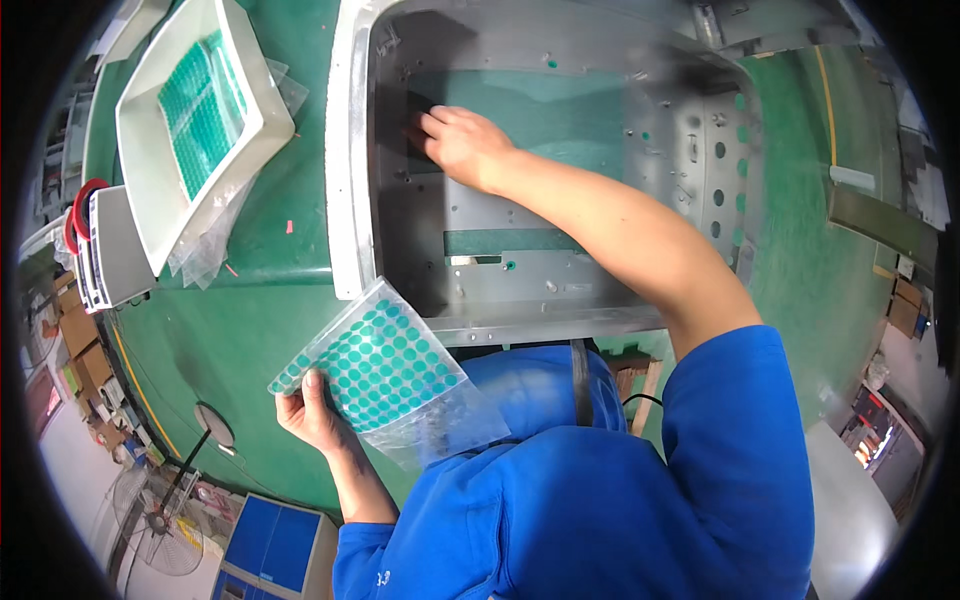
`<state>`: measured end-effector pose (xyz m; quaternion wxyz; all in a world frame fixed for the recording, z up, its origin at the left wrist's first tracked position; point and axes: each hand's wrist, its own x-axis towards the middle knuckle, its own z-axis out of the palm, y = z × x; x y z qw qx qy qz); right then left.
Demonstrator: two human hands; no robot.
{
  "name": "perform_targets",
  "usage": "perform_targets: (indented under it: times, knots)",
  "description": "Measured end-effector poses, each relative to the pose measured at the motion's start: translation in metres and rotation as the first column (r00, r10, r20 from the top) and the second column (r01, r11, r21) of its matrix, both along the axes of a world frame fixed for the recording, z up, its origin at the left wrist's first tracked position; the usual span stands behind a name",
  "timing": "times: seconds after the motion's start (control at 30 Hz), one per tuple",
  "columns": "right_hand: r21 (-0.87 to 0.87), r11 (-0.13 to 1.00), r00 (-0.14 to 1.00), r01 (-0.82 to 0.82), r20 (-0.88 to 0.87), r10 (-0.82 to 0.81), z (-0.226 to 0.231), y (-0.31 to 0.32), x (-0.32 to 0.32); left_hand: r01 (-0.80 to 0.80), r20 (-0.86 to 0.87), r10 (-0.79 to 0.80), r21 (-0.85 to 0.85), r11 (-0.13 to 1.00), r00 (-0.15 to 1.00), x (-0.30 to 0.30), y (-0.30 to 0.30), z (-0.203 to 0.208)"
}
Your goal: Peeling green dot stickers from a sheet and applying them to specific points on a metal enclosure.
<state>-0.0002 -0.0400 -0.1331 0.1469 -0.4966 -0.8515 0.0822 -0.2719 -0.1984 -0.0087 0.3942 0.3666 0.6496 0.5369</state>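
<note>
My left hand [314, 411] pinches a sheet of green round stickers [385, 365] at its left edge, thumb on top. Clear plastic film hangs from the sheet's lower end, over my lap. My right hand [462, 146] reaches deep into a large grey metal housing [545, 312]. Its fingers are bent together, with the fingertips in shadow close to the housing's left inner wall. Whatever they might hold is hidden. A few small green dots [646, 135] show among the holes and studs on the housing's inner faces.
Left of the housing, a white bin [262, 130] holds more green sticker sheets [205, 105] on the green table. Clear plastic bags [215, 240] stick out beneath it. Beside them is a white box with a red ring [85, 215]. A fan [160, 520] stands at lower left.
</note>
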Motion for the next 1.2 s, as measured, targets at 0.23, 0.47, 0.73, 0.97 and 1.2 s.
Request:
perform_targets:
  times: [0.23,0.47,0.73,0.97,1.2]
  knots:
    - [-0.529,0.842,0.923,0.103,-0.266,-0.280,0.141,-0.135,0.060,-0.036,0.134,0.032,0.026,0.999,0.990,-0.036,-0.021,-0.005]
    - [-0.201,0.888,0.902,0.413,-0.042,-0.429,0.132,-0.220,0.053,0.112,0.324,-0.127,0.064,0.992,0.938,-0.025,-0.015,-0.009]
    - [-0.263,0.886,0.900,0.383,-0.109,-0.422,0.264,-0.227,0.056,0.229,0.475,-0.453,0.456,0.860,0.755,-0.052,-0.018,0.035]
    - [-0.517,0.835,0.934,0.187,-0.169,-0.314,0.351,-0.101,0.140,0.311,0.578,-0.580,0.501,0.807,0.574,0.020,0.103,0.002]
    - [-0.282,0.954,0.130,0.105,-0.947,-0.295,0.253,-0.162,0.342,0.224,0.593,-0.522,0.503,0.835,0.613,0.083,0.188,0.006]
